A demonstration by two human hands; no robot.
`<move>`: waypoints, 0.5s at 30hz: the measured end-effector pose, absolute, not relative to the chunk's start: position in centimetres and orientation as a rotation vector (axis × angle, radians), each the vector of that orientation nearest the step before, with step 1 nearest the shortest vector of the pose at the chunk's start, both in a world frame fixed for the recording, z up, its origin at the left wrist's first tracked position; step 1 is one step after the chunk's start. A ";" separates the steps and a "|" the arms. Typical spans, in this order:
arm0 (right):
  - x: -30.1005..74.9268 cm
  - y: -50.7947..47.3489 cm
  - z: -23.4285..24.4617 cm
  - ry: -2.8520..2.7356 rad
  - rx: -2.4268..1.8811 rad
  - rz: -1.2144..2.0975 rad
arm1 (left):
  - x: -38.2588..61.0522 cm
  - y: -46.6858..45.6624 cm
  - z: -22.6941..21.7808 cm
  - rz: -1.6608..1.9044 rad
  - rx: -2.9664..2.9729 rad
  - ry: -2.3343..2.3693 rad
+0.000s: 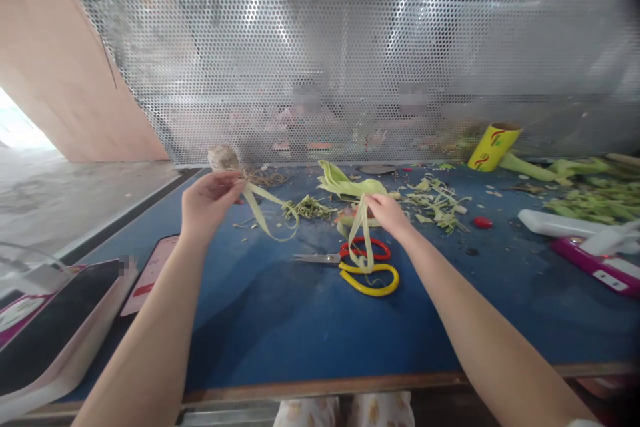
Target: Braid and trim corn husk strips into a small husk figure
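My left hand (207, 199) is closed on a pale green leaf strip (265, 210) that loops down toward the blue tabletop (280, 320). A small beige lump (223, 157) sits just above that hand. My right hand (386, 210) pinches other leaf strips (363, 237) that hang down over the scissors. Behind it lies a bunch of green husk leaves (345, 183). The scissors (357, 267) with one red and one yellow handle lie flat between my hands, blades pointing left.
Leaf scraps (437, 203) litter the table behind and right. A yellow roll (494, 147) stands at the perforated metal screen (350, 73). Rubber bands (267, 178) lie at the back. A scale (55, 320) sits at left, a white and pink device (590, 247) at right.
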State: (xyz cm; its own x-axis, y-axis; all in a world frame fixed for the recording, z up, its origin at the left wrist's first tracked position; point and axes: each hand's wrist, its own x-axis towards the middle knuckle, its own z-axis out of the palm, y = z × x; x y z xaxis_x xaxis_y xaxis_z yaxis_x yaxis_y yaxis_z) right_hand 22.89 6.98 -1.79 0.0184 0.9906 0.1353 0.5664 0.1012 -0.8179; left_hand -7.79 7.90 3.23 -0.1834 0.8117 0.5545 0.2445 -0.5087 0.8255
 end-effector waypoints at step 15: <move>24.7 6.5 -0.1 -1.211 -1.086 0.887 | -7.2 6.0 5.1 1.890 1.246 0.707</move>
State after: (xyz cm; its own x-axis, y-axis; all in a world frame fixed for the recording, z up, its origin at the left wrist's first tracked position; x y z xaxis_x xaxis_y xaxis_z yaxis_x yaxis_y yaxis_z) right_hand 24.74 6.49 -0.11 0.1608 0.9495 0.2695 0.0302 0.2682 -0.9629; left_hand -7.23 6.00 5.12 -0.2435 0.8241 0.5114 -0.2858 -0.5649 0.7741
